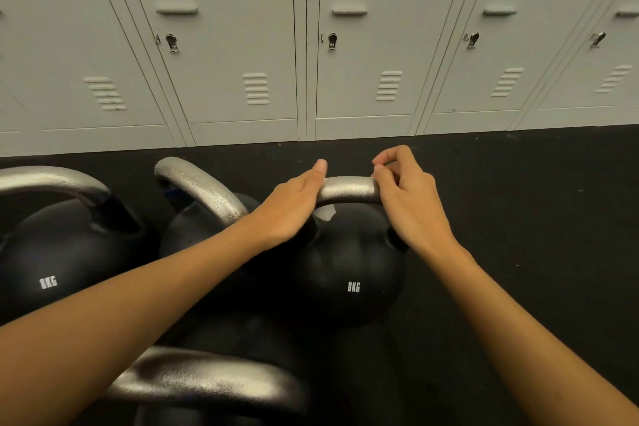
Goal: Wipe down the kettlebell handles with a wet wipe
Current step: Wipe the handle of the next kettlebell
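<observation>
The 8KG kettlebell (349,273) stands on the black floor (518,218) before the lockers (242,45). The left hand (294,207) lies over its steel handle (349,188), fingers straight, with a white wet wipe (325,213) beneath the palm. The right hand (408,194) grips the handle's right end, fingers curled.

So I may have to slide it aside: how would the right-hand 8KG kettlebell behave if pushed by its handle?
The kettlebell is marked 8KG, so probably heavy for its size. Its rounded body on the dark floor looks likelier to drag or rock than roll. The handle looks rigid, slightly textured metal, so probably not slippery.
</observation>
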Available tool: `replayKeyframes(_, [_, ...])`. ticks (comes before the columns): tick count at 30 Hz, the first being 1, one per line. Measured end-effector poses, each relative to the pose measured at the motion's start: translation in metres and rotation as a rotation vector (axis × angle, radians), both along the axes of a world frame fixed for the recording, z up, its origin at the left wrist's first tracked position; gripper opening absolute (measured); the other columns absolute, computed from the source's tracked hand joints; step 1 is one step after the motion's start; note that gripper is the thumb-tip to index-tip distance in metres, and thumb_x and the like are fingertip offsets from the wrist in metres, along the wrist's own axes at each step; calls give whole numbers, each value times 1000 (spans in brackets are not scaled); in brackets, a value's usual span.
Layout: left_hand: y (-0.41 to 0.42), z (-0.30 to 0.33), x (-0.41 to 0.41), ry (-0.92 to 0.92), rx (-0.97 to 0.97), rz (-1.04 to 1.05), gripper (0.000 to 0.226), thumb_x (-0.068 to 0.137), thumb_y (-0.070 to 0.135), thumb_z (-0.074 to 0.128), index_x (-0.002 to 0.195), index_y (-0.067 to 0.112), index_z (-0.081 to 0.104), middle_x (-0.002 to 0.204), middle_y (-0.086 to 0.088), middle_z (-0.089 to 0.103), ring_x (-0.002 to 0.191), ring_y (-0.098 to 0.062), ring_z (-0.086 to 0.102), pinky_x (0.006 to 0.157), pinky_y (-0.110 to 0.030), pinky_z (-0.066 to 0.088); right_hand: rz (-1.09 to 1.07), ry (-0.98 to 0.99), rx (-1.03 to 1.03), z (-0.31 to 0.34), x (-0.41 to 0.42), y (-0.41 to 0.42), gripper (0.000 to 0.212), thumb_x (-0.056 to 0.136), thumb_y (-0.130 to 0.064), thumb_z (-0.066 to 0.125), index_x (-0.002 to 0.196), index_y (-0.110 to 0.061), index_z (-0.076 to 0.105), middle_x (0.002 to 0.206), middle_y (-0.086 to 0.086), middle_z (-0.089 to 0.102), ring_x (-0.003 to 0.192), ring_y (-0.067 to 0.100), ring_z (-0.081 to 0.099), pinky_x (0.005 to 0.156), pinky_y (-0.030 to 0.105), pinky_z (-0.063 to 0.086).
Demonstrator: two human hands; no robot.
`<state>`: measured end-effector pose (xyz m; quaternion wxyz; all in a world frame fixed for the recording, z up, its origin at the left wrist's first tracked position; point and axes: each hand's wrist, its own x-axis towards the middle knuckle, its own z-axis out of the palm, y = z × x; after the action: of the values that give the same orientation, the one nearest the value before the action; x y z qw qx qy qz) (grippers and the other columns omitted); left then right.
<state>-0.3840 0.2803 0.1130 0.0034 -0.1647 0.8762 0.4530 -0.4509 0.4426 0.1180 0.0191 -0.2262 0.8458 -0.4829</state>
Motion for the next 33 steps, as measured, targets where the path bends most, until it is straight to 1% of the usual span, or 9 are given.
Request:
replayKeyframes(3, [9, 7, -5, -92, 95, 164, 69, 98, 58, 4, 135, 21, 49, 124, -5, 51, 115, -19, 45, 94, -30, 23, -15, 39, 42, -2, 1, -1, 14, 101, -22, 42, 104, -24, 56, 81, -6, 60, 71, 8, 53, 62, 25, 40])
replayKeyframes(7, [40, 20, -7, 137, -123, 115, 57, 104, 38, 9, 131, 2, 43, 120, -21, 53, 117, -38, 46, 97, -43, 33, -25, 50, 28, -4, 1, -1, 16, 101, -23, 44, 103, -23, 59, 80, -6, 61, 66, 6, 53, 58, 23, 36])
replayKeyframes(10, [43, 10, -7, 272, -144, 138, 46, 104, 36, 14, 109, 9, 51, 100, -7, 52, 101, -26, 46, 92, -36, 33, -29, 49, 35, -4, 1, -2, 16, 101, -22, 44, 103, -22, 60, 85, -6, 63, 71, 7, 56, 59, 22, 39])
replayKeyframes(12, [36, -1, -4, 297, -76, 168, 44, 104, 34, 18, 110, 9, 54, 103, -8, 54, 101, -25, 46, 93, -34, 34, -29, 56, 40, -5, 1, -2, 16, 102, -23, 44, 103, -22, 60, 86, -7, 63, 72, 6, 57, 59, 19, 38])
replayKeyframes(17, [17, -18, 2, 76, 417, 313, 36, 102, 44, 24, 107, 27, 55, 115, -5, 56, 108, -17, 50, 98, -33, 32, -35, 92, 88, -7, 1, -2, 21, 102, -23, 40, 97, -25, 60, 78, -13, 58, 72, -6, 52, 56, 15, 34])
replayKeyframes(20, [17, -11, -4, 17, 336, 311, 35, 102, 39, 25, 109, 21, 54, 106, -4, 55, 100, -18, 50, 89, -32, 32, -26, 97, 86, -9, 0, -1, 22, 103, -25, 40, 95, -25, 60, 77, -13, 58, 71, -5, 52, 54, 13, 34])
replayKeyframes(23, [20, 5, -9, 48, 77, 123, 35, 103, 32, 26, 100, 12, 54, 87, 1, 51, 81, -13, 46, 71, -26, 34, -24, 98, 79, -10, 1, 0, 22, 103, -26, 40, 95, -25, 61, 78, -12, 59, 68, 2, 52, 55, 17, 34])
replayKeyframes(25, [14, 12, -11, 0, 7, 42, 35, 101, 31, 28, 90, 9, 53, 84, -2, 51, 78, -17, 45, 70, -26, 33, -19, 94, 69, -9, 2, 0, 22, 103, -26, 40, 94, -24, 61, 77, -11, 59, 67, 5, 52, 56, 20, 35])
replayKeyframes(33, [-1, 27, -22, -275, 159, 0, 26, 94, 22, 31, 68, 19, 32, 62, 0, 34, 57, -14, 27, 53, -27, 24, 3, 63, 60, -7, 3, 2, 23, 103, -27, 39, 95, -24, 60, 80, -11, 59, 73, 5, 55, 61, 21, 38])
